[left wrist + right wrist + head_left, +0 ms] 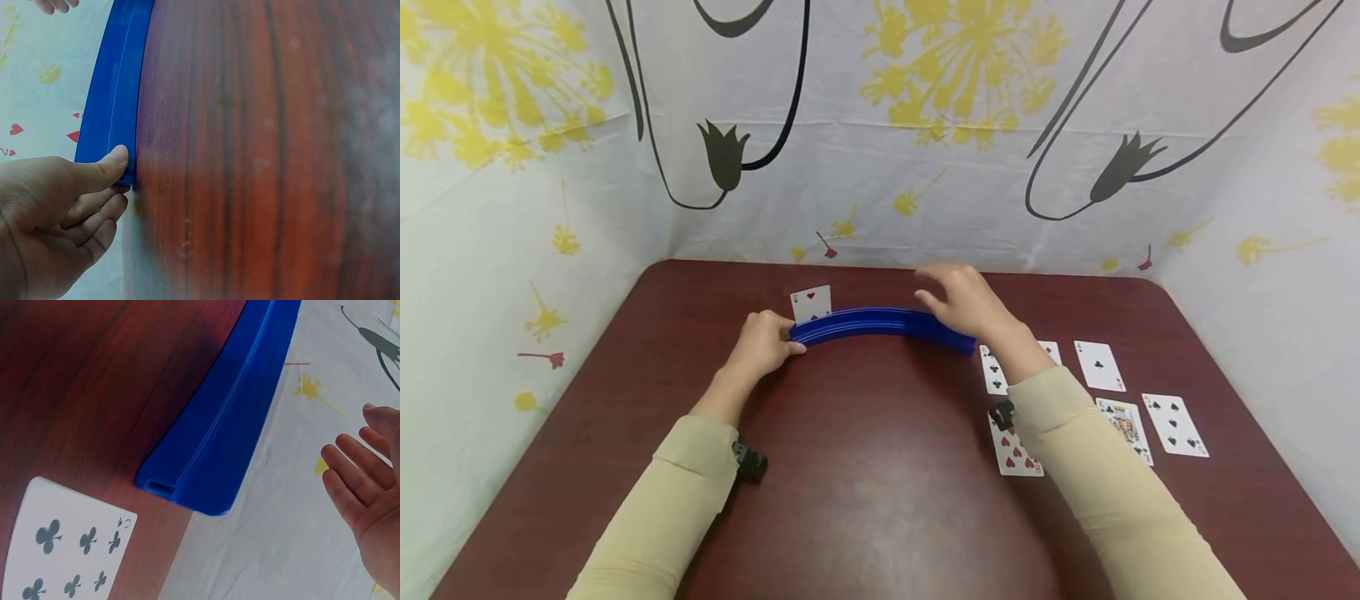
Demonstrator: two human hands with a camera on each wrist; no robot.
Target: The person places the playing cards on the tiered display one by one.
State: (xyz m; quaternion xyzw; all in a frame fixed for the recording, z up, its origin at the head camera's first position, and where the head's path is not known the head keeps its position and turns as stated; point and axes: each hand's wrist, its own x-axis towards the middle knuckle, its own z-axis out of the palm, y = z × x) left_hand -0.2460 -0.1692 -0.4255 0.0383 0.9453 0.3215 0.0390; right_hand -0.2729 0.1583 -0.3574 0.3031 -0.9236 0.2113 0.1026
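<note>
A long, curved blue playing card holder (880,321) with a groove along it spans the far middle of the table. My left hand (758,342) pinches its left end, the thumb on the near face in the left wrist view. Close by, a hearts card (812,303) shows behind the holder's left part, its lower edge hidden; whether it sits in the groove I cannot tell. My right hand (964,298) hovers near the right end, fingers loosely bent and nothing in them. The right wrist view shows that hand apart from the holder (219,444).
Face-up cards lie at the right: a clubs card (69,544) by the holder's end, an ace of clubs (1100,365), a king (1126,429), a spades card (1176,425) and a hearts card (1017,454). My right forearm partly covers some. Patterned cloth (925,208) hangs behind the table.
</note>
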